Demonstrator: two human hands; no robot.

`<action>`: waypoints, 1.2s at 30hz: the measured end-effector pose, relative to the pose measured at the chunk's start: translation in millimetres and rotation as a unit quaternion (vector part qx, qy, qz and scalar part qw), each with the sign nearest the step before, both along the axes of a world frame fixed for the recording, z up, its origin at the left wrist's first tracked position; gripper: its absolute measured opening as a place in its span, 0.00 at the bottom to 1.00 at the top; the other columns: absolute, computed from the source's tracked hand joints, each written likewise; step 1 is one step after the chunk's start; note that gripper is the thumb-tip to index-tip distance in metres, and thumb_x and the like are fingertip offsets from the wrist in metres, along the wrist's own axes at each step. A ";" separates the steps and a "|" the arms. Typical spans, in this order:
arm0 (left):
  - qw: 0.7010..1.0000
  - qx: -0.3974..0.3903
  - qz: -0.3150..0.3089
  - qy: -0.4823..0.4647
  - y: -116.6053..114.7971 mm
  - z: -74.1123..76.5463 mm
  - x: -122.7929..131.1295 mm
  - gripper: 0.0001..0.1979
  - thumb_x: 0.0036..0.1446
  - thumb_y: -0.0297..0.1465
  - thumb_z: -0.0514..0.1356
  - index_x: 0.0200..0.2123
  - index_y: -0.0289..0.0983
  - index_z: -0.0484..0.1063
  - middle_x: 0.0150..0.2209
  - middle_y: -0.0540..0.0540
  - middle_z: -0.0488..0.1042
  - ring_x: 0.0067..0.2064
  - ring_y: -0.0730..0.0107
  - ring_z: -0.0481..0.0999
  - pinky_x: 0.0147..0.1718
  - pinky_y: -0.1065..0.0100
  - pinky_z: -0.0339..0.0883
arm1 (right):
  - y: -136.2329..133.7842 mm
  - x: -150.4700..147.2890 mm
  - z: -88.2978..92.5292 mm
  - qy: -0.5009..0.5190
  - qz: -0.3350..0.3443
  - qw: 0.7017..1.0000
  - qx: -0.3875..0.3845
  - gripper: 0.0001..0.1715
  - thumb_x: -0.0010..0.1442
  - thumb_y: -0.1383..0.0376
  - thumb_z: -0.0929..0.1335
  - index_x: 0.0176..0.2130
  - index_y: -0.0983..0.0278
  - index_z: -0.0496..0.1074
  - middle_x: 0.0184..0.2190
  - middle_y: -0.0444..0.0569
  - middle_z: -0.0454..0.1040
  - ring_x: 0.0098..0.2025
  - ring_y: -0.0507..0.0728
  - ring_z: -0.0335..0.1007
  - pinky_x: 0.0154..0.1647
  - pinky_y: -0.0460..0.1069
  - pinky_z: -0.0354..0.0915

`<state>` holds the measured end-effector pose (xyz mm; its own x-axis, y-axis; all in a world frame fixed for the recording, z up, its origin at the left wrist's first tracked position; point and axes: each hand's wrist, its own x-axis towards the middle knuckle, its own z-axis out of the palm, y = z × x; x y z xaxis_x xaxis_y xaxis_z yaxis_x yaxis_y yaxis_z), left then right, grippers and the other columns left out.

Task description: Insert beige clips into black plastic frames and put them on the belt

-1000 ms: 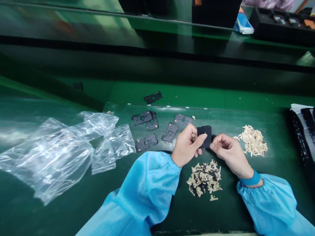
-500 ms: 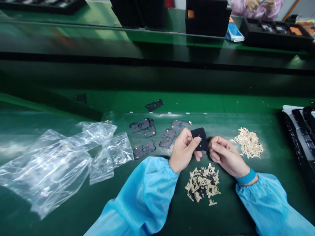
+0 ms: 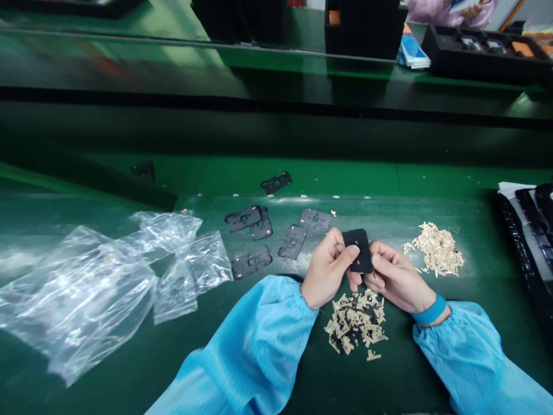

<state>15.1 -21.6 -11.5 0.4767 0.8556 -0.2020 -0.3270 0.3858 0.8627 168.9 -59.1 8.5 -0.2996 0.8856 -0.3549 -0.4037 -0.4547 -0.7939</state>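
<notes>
My left hand (image 3: pixel 330 265) grips a flat black plastic plate (image 3: pixel 362 262) with small holes, its thumb lying across the face. My right hand (image 3: pixel 395 276) is closed in a pinch at the plate's right edge. Whatever its fingertips hold is too small and hidden to make out. Just below both hands lies a loose heap of small beige and black strips (image 3: pixel 356 323). Right of my right hand is a second pile of small beige pieces (image 3: pixel 438 248). Several similar black plates lie left of my hands, among them one plate (image 3: pixel 294 241) close to my left hand.
Crumpled clear plastic bags (image 3: pixel 90 288) cover the left of the green table. A black tray (image 3: pixel 525 230) stands at the right edge. Beyond the raised ledge are black boxes (image 3: pixel 365 29), a compartmented tray (image 3: pixel 484 55) and a person in a pink sleeve (image 3: pixel 479 17).
The black plate and my left hand have shifted slightly right and down. My right fingertips, beside the plate's edge before, now meet that edge. The person opposite now holds a blue and white item.
</notes>
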 end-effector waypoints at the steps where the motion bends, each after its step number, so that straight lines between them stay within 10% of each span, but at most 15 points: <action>1: 1.000 -0.001 0.004 0.004 0.2 0.8 0.4 0.24 0.60 0.49 0.64 0.34 0.41 0.55 0.18 0.56 0.73 0.14 0.75 0.70 0.13 0.78 0.65 | 0.7 0.1 -0.5 -0.010 -0.017 1.000 0.007 0.27 0.58 0.43 0.73 0.30 0.59 0.61 0.15 0.32 0.56 0.17 0.48 0.44 0.21 0.46 0.45; 9: 0.995 0.021 0.092 0.043 12.2 10.6 -3.5 0.30 0.57 0.37 0.69 0.60 0.42 0.65 0.35 0.50 0.77 0.31 0.72 0.77 0.28 0.72 0.75 | 2.7 14.6 -9.8 -0.258 -0.202 0.936 0.127 0.21 0.63 0.48 0.72 0.32 0.61 0.69 0.19 0.38 0.64 0.21 0.50 0.55 0.22 0.46 0.53; 20: 0.990 -0.014 0.122 0.063 14.1 7.4 -4.2 0.22 0.51 0.37 0.71 0.43 0.39 0.63 0.30 0.55 0.71 0.24 0.76 0.72 0.17 0.75 0.72 | -5.9 15.3 -12.7 -0.341 -0.179 0.885 0.263 0.10 0.65 0.57 0.72 0.42 0.60 0.75 0.36 0.48 0.72 0.30 0.54 0.67 0.31 0.50 0.65; 36: 0.992 -0.023 0.102 0.072 11.6 9.5 -4.3 0.21 0.51 0.37 0.70 0.41 0.40 0.62 0.29 0.55 0.71 0.25 0.74 0.74 0.17 0.74 0.72 | -4.4 14.0 -10.1 -0.420 -0.155 0.827 0.340 0.04 0.68 0.66 0.68 0.38 0.59 0.73 0.35 0.49 0.73 0.36 0.57 0.70 0.35 0.52 0.66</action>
<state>10.7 -10.0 -2.0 0.2586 0.9195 -0.2962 -0.2773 0.3644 0.8890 182.9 -63.4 -1.5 0.0793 0.9540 0.2891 0.4073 0.2337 -0.8829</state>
